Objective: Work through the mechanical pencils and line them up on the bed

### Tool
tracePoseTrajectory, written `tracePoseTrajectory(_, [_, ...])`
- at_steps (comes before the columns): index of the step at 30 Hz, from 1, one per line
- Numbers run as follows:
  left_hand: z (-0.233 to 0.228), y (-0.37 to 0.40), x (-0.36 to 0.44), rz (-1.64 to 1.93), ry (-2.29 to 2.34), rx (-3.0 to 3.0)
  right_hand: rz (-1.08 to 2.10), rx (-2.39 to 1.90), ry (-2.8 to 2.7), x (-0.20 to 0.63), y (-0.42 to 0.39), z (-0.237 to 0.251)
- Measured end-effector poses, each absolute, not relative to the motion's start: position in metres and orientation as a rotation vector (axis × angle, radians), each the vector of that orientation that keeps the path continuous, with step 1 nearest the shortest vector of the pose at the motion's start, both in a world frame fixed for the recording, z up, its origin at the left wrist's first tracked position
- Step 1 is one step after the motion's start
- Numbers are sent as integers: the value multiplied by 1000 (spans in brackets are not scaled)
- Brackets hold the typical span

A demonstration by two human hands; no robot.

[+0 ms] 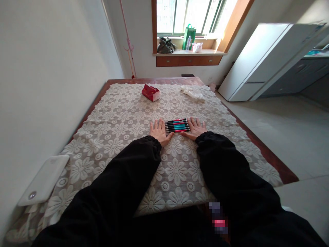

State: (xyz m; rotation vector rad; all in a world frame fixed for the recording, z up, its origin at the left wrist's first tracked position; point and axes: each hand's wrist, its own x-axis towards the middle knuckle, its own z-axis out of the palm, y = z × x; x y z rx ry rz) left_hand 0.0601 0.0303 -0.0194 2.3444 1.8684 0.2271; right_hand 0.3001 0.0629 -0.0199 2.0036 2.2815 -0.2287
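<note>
Several pens (pixel 178 126) with black, red and teal barrels lie side by side in a neat row on the flowered tablecloth (pixel 177 171). My left hand (pixel 159 132) rests flat at the row's left end, fingers stretched forward and thumb turned in below the pens. At the right end lies my right hand (pixel 195 128), also flat with its fingers spread and its thumb pointing inward. Both hands frame the row from its two ends; neither is wrapped around a pen. Whether the fingers touch the pen ends is too small to tell.
A red tissue pack (pixel 150 92) and a crumpled white plastic bag (pixel 193 94) lie on the table's far part. A white device (pixel 43 180) sits at the near left, against the wall. Beyond stand a windowsill (pixel 177 52) with bags and a white fridge (pixel 264 61).
</note>
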Motion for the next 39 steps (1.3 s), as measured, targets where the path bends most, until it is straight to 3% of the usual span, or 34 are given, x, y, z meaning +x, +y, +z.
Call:
tracePoseTrajectory(9, [-17, 30, 48, 244, 1833, 2345, -175, 2073, 2431, 299, 61, -20])
tracePoseTrajectory(15, [-18, 28, 44, 246, 1817, 2395, -139, 1625, 2821, 288, 65, -3])
tracePoseTrajectory(20, [-16, 28, 46, 305, 1814, 2369, -12, 1410, 2716, 257, 77, 30])
tracePoseTrajectory(27, [-15, 33, 44, 390, 1789, 2286, -113, 1503, 2626, 240, 77, 38])
tracePoseTrajectory(31, [-8, 37, 53, 742, 1545, 2047, -194, 1598, 2692, 233, 63, 30])
tracePoseTrajectory(36, [11, 24, 76, 1391, 1092, 1526, -694, 1650, 3113, 205, 32, 26])
tracePoseTrajectory(39, [19, 8, 79, 1457, 1046, 1633, -513, 1825, 3067, 208, 0, 29])
